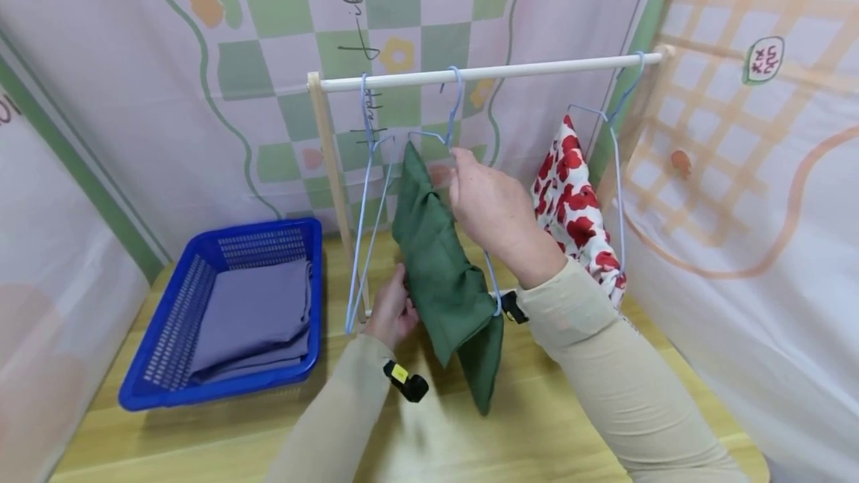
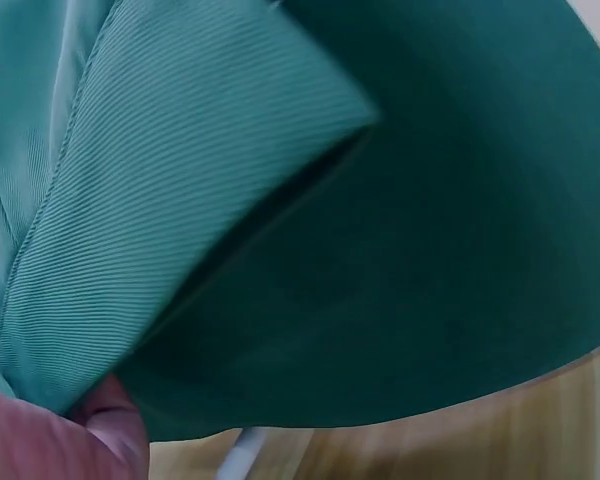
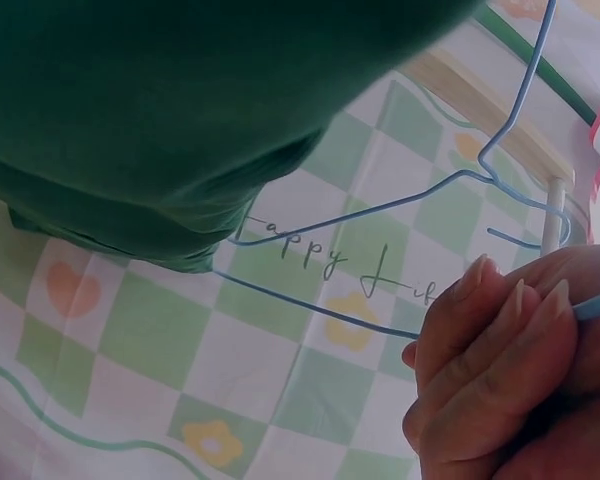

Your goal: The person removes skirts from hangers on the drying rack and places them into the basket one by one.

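Observation:
A dark green cloth [image 1: 439,252] with a stitched seam hangs draped over a light blue wire hanger [image 1: 495,285], whose hook is over the white rail. My right hand [image 1: 493,203] grips this hanger near its top; in the right wrist view the curled fingers [image 3: 500,350] close around the blue wire. Low at the cloth's left side, my left hand [image 1: 392,309] pinches its edge, as the thumb [image 2: 115,425] in the left wrist view shows. Part of the left hand's fingers is hidden behind the cloth.
The white rail [image 1: 557,68] stands on wooden posts. A bare blue hanger [image 1: 362,244] hangs at left, and a red-and-white patterned cloth [image 1: 570,200] hangs on another hanger at right. A blue basket [image 1: 150,393] on the wooden table [image 1: 537,431] holds a folded grey cloth [image 1: 251,315].

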Demonstrator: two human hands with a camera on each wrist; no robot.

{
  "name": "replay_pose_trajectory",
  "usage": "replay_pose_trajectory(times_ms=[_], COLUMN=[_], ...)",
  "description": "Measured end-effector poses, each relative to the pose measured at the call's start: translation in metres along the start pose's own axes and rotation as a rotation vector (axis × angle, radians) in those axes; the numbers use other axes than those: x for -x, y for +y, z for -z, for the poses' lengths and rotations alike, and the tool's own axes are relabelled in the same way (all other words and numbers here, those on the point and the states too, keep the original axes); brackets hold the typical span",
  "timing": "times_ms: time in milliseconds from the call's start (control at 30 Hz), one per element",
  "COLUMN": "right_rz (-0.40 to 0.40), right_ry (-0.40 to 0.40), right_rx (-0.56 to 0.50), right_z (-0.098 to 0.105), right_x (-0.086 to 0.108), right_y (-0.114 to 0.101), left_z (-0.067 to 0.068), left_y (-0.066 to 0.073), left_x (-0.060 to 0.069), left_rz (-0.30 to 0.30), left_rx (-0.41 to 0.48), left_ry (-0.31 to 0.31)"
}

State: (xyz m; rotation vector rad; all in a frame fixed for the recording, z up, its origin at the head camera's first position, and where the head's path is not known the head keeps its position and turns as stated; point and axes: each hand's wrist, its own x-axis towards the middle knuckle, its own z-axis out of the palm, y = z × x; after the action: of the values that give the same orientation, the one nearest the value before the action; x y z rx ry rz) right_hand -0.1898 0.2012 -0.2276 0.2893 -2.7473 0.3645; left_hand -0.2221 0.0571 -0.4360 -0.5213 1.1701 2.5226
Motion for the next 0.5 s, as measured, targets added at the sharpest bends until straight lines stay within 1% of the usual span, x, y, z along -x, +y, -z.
replay_pose_trajectory(times_ms=[67,167,200,300,400,500], right_rz=[-0.003,-0.017,-0.024,-0.037,-0.04,-0.027], right_ry=[-0.01,-0.036,-0.046,-0.069,-0.079,-0.077], right_rx=[-0.006,-0.02,-0.025,-0.044,-0.064,-0.095], right_z=[0.0004,0.001,0.0014,0.0029,0.0045,0.006], right_x=[-0.0007,-0.0021,-0.0026,-0.0038,-0.0046,-0.0054], right_y=[0.0007,0.0012,0.0014,0.0017,0.0028,0.0045], left_z=[-0.001,-0.0036,-0.0043,-0.0061,-0.0073,-0.008], left_y=[0.0023,0.0049,0.0054,0.006,0.0063,0.0064], left_x=[-0.0015,-0.0033,-0.0033,-0.0031,-0.0026,-0.0031], left_rz=[-0.018,-0.075,-0.091,-0.122,-0.131,-0.154], left_rx=[0.031,0.058,0.053,0.003,-0.031,-0.031], left_ry=[0.003,-0.005,0.0,0.049,0.089,0.101])
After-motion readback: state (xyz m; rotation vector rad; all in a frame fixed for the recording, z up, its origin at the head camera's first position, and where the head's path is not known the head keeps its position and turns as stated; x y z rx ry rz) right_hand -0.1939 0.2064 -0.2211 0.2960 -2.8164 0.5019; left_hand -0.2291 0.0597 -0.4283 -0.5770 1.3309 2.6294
